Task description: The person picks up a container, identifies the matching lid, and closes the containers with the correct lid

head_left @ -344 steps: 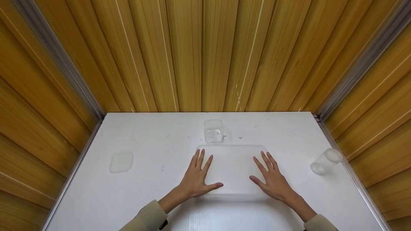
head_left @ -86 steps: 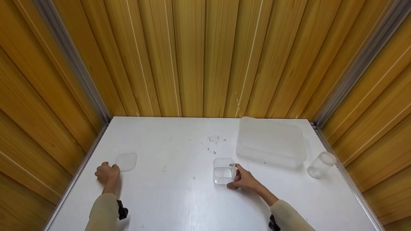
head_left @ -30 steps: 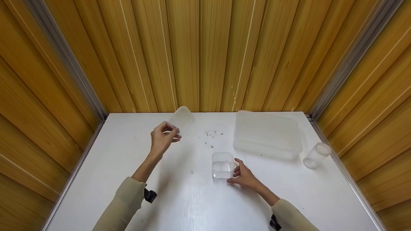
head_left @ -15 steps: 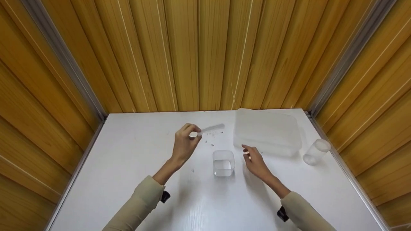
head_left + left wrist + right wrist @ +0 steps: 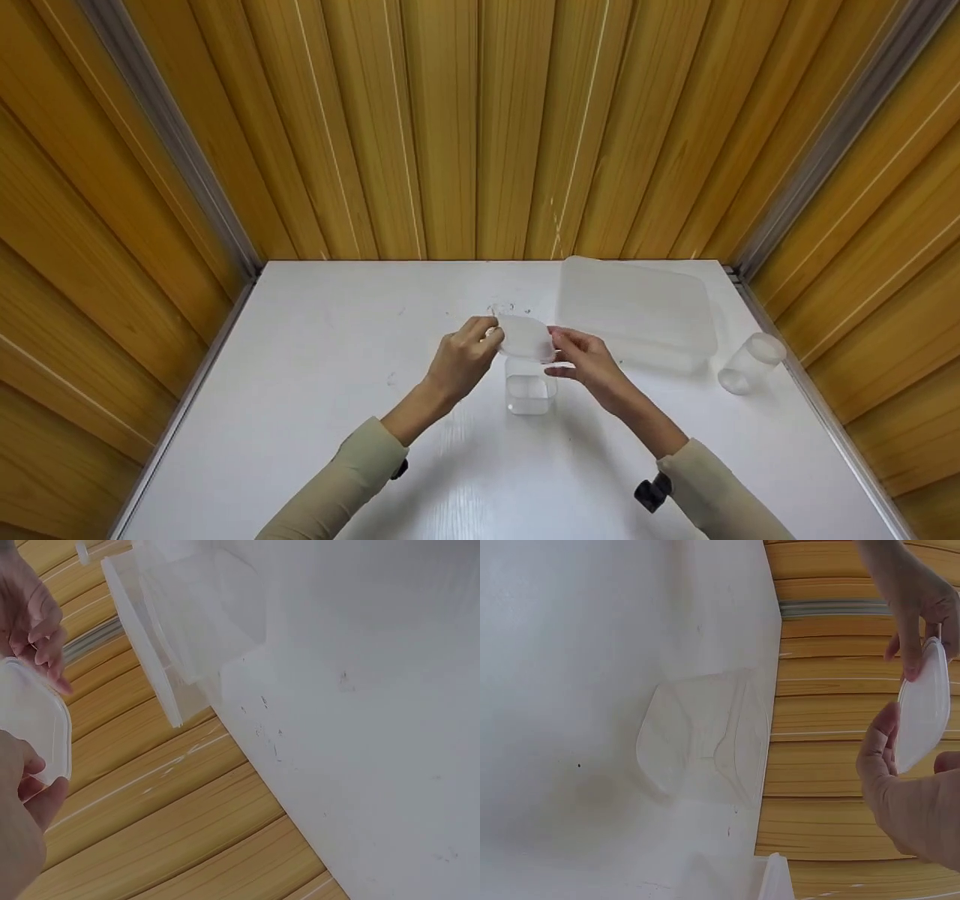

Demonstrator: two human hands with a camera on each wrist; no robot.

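Note:
A small translucent lid with rounded corners hangs tilted in the air above a clear, square, uncovered container. My left hand pinches its left edge between thumb and fingers. At the lid's right edge, my right hand grips it with the fingertips. In the left wrist view the lid shows its raised rim. The right wrist view has the lid between both hands, well apart from the clear container standing on the table.
A large frosted rectangular box lies at the table's back right. Beside it, a clear cylindrical jar leans or lies near the right edge. Small dark marks spot the white table. Wood-patterned walls enclose the back and sides.
The left hand has lifted the lid from the left side of the table and brought it right, above the container. The right hand has let go of the container and taken the lid's edge.

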